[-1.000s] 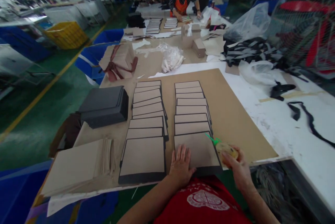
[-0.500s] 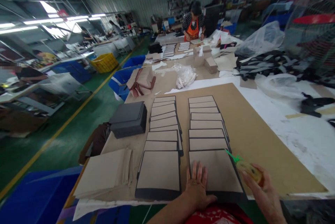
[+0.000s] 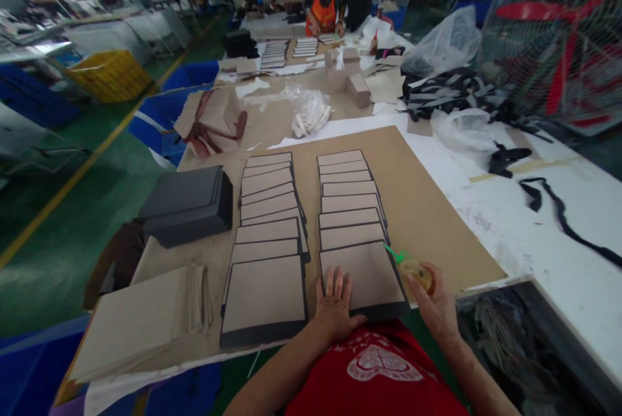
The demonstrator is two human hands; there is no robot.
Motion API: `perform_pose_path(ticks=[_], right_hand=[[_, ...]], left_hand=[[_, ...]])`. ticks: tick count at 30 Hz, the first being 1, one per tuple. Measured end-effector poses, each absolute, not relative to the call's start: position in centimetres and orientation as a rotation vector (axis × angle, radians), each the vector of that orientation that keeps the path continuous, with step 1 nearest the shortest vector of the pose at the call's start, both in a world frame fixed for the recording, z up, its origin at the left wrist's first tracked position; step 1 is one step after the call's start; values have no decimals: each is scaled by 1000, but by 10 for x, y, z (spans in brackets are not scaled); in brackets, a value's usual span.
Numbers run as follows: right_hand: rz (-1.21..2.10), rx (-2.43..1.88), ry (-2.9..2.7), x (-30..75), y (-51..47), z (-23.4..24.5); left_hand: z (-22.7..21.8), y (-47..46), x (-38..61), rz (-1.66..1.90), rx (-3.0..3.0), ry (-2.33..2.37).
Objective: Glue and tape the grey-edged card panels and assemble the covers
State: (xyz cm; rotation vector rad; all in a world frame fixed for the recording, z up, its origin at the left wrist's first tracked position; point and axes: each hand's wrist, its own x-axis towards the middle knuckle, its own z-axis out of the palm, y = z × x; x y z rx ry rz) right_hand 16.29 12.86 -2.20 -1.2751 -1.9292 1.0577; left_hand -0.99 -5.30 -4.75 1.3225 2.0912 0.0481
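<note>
My left hand (image 3: 334,304) lies flat, fingers spread, on the nearest beige board (image 3: 364,273) of the right-hand row. This board has a dark grey border, widest along its near edge. In my right hand (image 3: 440,302) is a yellowish squeeze bottle (image 3: 414,271), its thin green nozzle (image 3: 397,254) pointing left. The nozzle tip is at the board's far right corner; whether it touches cannot be made out. More bordered boards overlap behind this one. A second overlapping row (image 3: 266,293) lies to the left.
Left of the rows are a dark grey stack (image 3: 187,202) and a pile of beige sheets (image 3: 131,319). Brown paper (image 3: 427,208) covers the table. A bin of stringy scraps (image 3: 515,338) stands at right, a fan (image 3: 558,34) beyond. Across the table works another person (image 3: 324,4).
The view has swung right and down, bringing the fan and scrap bin into sight. Both hands and the bottle keep nearly the same place relative to the board.
</note>
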Motion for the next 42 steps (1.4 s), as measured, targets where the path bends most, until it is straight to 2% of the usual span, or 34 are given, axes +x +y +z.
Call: perform_pose_path(ticks=[6, 25, 31, 42], right_hand=[[780, -1145, -2185, 153, 131, -24], [612, -1098, -2357, 145, 133, -30], [461, -1057, -2475, 140, 136, -23], [268, -754, -2662, 129, 118, -14]], left_hand=[[-48, -54, -10, 61, 1323, 2100], [-51, -56, -8, 67, 1354, 2123], [-52, -56, -8, 103, 1358, 2117], [-44, -55, -10, 73, 1352, 2074]])
